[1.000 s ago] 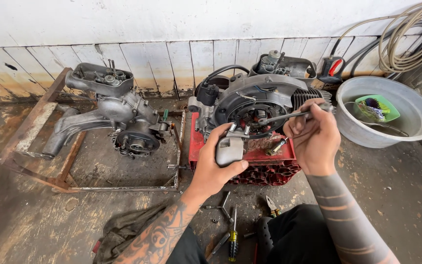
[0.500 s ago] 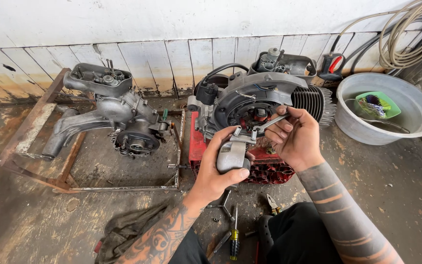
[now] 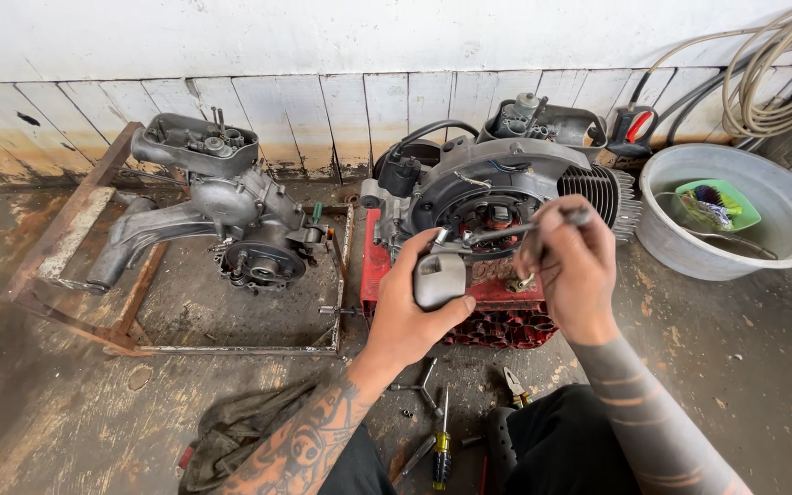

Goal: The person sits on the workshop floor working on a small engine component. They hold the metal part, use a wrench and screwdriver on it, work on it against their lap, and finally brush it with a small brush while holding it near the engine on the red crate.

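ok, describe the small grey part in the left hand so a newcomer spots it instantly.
Start at the grey engine on the red crate by the white plank wall. In front of it, the left hand grips a small rounded grey metal housing: smooth and loose, unlike the finned engine block behind.

A second grey engine [image 3: 231, 220] sits in a rusty metal frame [image 3: 75, 229] on the stained concrete floor [image 3: 48, 403], before a white plank wall [image 3: 323, 101]. At right, a grey basin [image 3: 781, 229] holds a green tub [image 3: 721, 206]; coiled hose [image 3: 772, 82] hangs above. Near the bottom edge lie a yellow-handled screwdriver [image 3: 440, 449], pliers [image 3: 515, 387], a cross wrench [image 3: 422, 387] and a dark rag [image 3: 240, 431].
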